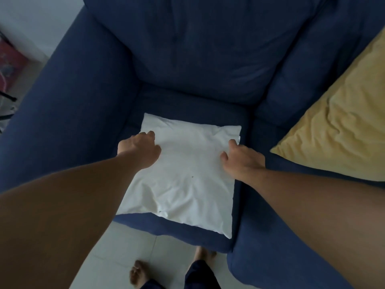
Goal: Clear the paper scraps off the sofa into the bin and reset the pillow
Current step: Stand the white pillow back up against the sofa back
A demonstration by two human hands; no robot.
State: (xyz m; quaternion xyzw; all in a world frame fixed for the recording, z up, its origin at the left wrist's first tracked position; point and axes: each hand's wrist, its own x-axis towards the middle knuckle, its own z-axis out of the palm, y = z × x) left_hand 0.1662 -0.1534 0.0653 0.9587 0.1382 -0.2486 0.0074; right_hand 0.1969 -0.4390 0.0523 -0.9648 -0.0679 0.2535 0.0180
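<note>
White pillow [183, 174] lies flat on the seat of the blue sofa [187, 59], near the front edge, one corner just over it. No paper scraps in view anywhere on the seat or cushions, and no bin in frame, so the scrap part looks done, though scraps under the pillow can't be ruled out. What's left, by the look of it: reset the pillow, i.e. stand it up against the backrest, which it's well short of now.

Both arms reach fwd and down from the bottom corners of the frame. Left hand [139, 149] sits on the pillow's left edge, fingers curled over and into the fabric, grip closed on the pillow. Right hand [243, 161] is on the right edge just below the small tag, thumb pressing on top, fingers wrapped round the side; also gripping the pillow. Hands are roughly level w/ each other, at the pillow's far half.

Yellow cushion [337, 126] leans at the right, apart from the pillow. Bare feet on the tiled floor [116, 247] below.
</note>
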